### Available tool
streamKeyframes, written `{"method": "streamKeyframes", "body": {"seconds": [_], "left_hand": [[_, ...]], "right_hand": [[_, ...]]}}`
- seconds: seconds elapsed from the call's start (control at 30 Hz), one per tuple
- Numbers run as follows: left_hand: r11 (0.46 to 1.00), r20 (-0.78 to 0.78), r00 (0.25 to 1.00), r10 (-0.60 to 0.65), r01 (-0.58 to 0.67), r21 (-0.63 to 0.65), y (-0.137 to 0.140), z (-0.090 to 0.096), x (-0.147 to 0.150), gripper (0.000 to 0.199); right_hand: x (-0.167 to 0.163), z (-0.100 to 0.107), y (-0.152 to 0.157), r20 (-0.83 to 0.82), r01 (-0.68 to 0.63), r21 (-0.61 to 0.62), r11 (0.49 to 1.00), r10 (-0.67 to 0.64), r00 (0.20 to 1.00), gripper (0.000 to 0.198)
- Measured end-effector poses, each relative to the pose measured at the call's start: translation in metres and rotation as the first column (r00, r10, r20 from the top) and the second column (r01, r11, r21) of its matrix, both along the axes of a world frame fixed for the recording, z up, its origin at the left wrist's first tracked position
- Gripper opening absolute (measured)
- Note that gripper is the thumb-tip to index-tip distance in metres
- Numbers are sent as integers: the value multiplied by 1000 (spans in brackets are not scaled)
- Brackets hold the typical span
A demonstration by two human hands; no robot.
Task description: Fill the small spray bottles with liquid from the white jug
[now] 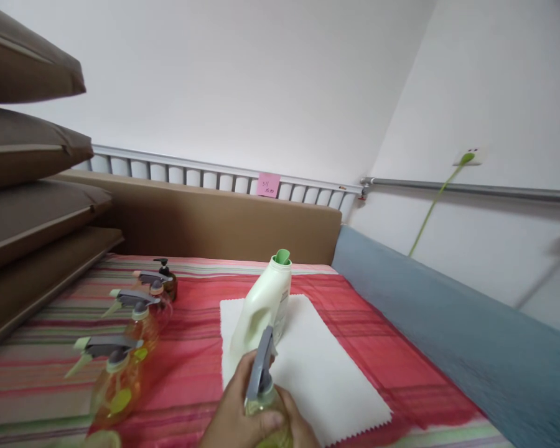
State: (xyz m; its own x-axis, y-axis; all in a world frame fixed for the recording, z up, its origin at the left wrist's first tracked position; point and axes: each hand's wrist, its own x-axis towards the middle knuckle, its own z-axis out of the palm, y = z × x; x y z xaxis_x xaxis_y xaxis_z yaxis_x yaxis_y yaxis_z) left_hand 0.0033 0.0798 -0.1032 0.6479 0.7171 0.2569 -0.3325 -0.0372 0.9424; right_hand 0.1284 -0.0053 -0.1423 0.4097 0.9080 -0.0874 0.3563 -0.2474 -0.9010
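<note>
A spray bottle point(262, 358) with a grey trigger head and yellowish clear body stands upright between my hands at the bottom of the view. My left hand point(240, 401) closes round its left side, the thumb across the front of the body. On the other side my right hand point(299, 423) is closed against the bottle, partly cut off by the lower edge. Just beyond them a large pale-green jug point(264, 305) stands on a white pinked-edge cloth point(322, 367). Its mouth is uncapped, and a green spout shows inside. The bottle's base is out of view.
Several spray bottles point(116, 386) line the left, with a dark pump bottle point(170, 283) behind. Stacked brown cushions point(32, 218) rise at far left. A brown panel point(224, 224) bounds the back, a blue-grey panel point(415, 305) the right. Red striped fabric point(196, 336) covers the surface.
</note>
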Motion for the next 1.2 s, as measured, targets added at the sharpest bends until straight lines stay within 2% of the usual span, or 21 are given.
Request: {"method": "streamKeyframes", "body": {"seconds": [0.1, 0.17, 0.2, 0.27, 0.37, 0.43, 0.57, 0.63, 0.77, 0.83, 0.93, 1.0, 1.07, 1.2], "left_hand": [[999, -40, 999, -34, 32, -42, -8, 8, -3, 37], [997, -76, 996, 52, -57, -56, -12, 14, -5, 27], [991, -80, 991, 111, -116, -63, -13, 16, -5, 26], [982, -72, 983, 167, -173, -78, -15, 18, -6, 29], [994, -69, 995, 65, -71, -88, -15, 18, -8, 37], [995, -61, 998, 33, -39, -94, -13, 17, -6, 32], [954, -52, 968, 244, -249, -167, -13, 13, -1, 21], [936, -59, 952, 300, -306, -177, -14, 14, -1, 22], [975, -17, 986, 168, -168, -145, -11, 17, -6, 37], [983, -7, 993, 118, -118, -140, -6, 16, -7, 37], [974, -2, 979, 203, -202, -100, -1, 10, -4, 30], [941, -19, 945, 327, -327, -86, -2, 5, 0, 30], [911, -29, 916, 400, -401, -93, -7, 3, 5, 35], [941, -31, 946, 322, -323, -103, -14, 3, 9, 33]], "right_hand": [[-4, 5, 0, -14, -73, 164, 984, 77, 997, 73], [-7, 10, -1, -13, -124, 233, 965, 131, 991, 87], [-9, 12, -1, -8, -142, 223, 965, 147, 989, 89], [-13, 15, -2, 0, -146, 162, 976, 148, 989, 84], [-18, 17, -3, -16, -141, 131, 981, 144, 989, 76], [-18, 18, -3, 11, -133, 129, 983, 133, 991, 74], [-19, 18, 1, 129, -128, 124, 984, 112, 985, 73], [-19, 17, 4, 137, -116, 155, 981, 95, 986, 73], [-15, 21, 8, 61, -70, 164, 984, 61, 996, 70], [-12, 25, 8, 36, -53, 149, 987, 48, 998, 69], [-11, 30, 9, 65, -46, 157, 987, 36, 997, 68], [-13, 31, 9, 67, -50, 155, 987, 40, 997, 69], [-17, 30, 10, 46, -52, 152, 987, 45, 998, 69], [-23, 25, 12, -1, -73, 175, 982, 75, 997, 67]]}}
